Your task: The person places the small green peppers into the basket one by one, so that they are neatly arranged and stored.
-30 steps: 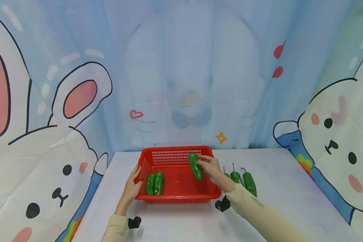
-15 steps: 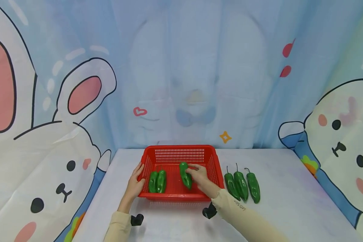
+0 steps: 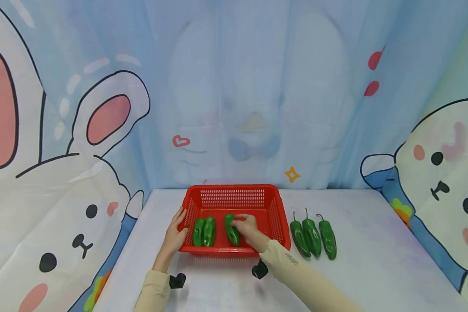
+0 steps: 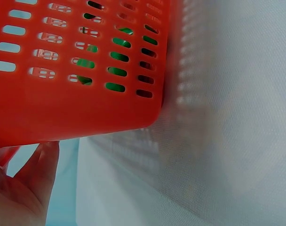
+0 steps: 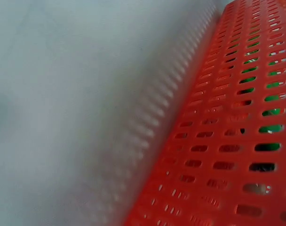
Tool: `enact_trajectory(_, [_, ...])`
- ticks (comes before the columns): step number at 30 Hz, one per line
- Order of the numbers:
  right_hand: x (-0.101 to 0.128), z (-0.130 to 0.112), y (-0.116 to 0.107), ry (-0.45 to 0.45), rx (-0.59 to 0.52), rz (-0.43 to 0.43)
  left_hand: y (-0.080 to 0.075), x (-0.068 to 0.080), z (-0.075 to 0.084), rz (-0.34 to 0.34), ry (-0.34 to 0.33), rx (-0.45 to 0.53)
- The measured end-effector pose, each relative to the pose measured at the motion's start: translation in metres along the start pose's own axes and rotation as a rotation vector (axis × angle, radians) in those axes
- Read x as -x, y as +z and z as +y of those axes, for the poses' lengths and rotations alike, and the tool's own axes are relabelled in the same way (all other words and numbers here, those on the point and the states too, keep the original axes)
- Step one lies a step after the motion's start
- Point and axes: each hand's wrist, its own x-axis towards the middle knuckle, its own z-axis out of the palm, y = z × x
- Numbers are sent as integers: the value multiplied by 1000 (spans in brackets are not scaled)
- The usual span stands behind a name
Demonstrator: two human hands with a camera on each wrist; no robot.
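A red plastic basket (image 3: 228, 250) with slotted walls stands on the white-covered table. My left hand (image 3: 174, 236) holds its left rim, thumb at the top edge and fingers along the outside; in the left wrist view the fingers (image 4: 42, 162) show just under the rim. Inside the basket, my right hand (image 3: 249, 229) grips a green chili pepper (image 3: 232, 232) between thumb and fingers, low over the floor. Two more peppers lie side by side at the left, one green pepper (image 3: 198, 232) and another pepper (image 3: 209, 232). The right wrist view shows the slotted wall (image 5: 227, 141), with the hand hidden.
Three green peppers lie on the table right of the basket: a left pepper (image 3: 300, 238), a middle pepper (image 3: 312, 236) and a right pepper (image 3: 328, 239). A blue curtain (image 3: 253, 108) with cartoon rabbits hangs behind the table.
My right hand has carried its pepper leftward and down, from the basket's right side toward the pair at the left. The left hand stays at the rim. The head view has shifted slightly.
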Motion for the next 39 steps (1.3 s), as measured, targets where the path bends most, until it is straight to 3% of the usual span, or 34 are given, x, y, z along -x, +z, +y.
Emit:
enact_trajectory(11, [-9,2,19,29,161,-10,-1,2,-2,-6,37,17])
enact_trajectory(20, [-8,1,30,51,117,-28,0,1,-2,2,23,-4])
enact_trajectory(30, [-5,-2,28,65,180,-49,-1,0,0,-4,24,-13])
enact_trajectory(39, [-3,-4,14,-67,360,-113,-2,0,-1,6,23,-19])
